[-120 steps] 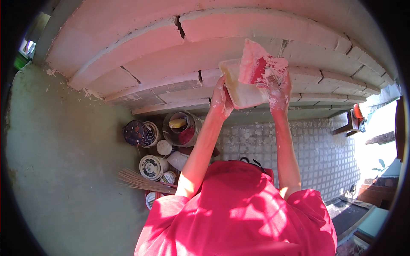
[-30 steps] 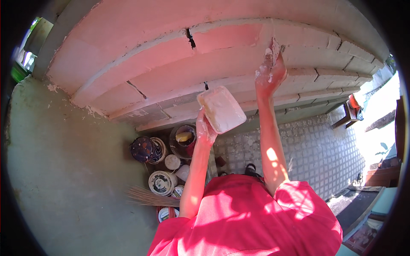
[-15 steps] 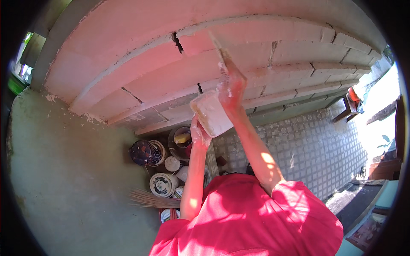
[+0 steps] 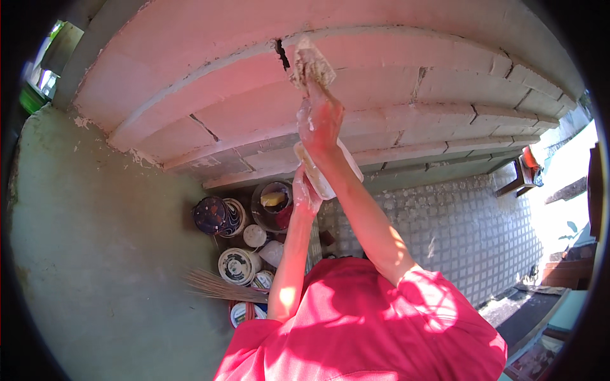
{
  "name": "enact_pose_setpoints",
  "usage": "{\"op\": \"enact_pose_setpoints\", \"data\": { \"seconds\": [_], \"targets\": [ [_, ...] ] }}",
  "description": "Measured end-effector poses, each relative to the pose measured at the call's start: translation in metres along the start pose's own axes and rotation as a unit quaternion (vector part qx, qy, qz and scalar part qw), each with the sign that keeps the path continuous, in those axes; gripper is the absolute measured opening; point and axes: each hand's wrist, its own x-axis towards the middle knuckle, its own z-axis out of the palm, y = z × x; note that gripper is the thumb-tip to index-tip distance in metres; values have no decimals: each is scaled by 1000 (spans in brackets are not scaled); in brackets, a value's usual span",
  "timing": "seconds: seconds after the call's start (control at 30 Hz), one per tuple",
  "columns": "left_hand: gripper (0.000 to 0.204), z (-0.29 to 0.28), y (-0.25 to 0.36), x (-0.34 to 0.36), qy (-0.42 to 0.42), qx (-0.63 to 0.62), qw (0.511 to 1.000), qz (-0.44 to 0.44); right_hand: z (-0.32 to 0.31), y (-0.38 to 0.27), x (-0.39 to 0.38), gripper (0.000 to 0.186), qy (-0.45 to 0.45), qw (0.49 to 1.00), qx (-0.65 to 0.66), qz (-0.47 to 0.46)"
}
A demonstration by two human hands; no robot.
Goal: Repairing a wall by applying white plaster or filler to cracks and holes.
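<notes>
Right hand (image 4: 319,124) grip closed on mortar-loaded flat steel trowel (image 4: 311,66), pressed at block-wall crack (image 4: 280,54). Left hand (image 4: 306,193) grips white rectangular mortar board (image 4: 327,171). Risk: wet mortar dropping off if blade tilts.

I saw hard sunlight coming from the right, blowing out the yard at that edge and glaring on the block wall (image 4: 381,57), which took a pink cast. The fisheye bent the mortar lines and blackened the corners. Sharp shadows fell across the red shirt (image 4: 381,324).
</notes>
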Motion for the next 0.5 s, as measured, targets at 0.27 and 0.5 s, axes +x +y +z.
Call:
{"op": "enact_pose_setpoints", "data": {
  "seconds": [0.27, 0.5],
  "targets": [
    [47, 15, 8, -12, 2, 14, 1000, 13, -38, 10, 13, 41, 130, 979, 102, -117],
    [43, 18, 13, -5, -1, 10, 1000, 4, -9, -5, 24, 37, 71, 997, -23, -20]
  ]
}}
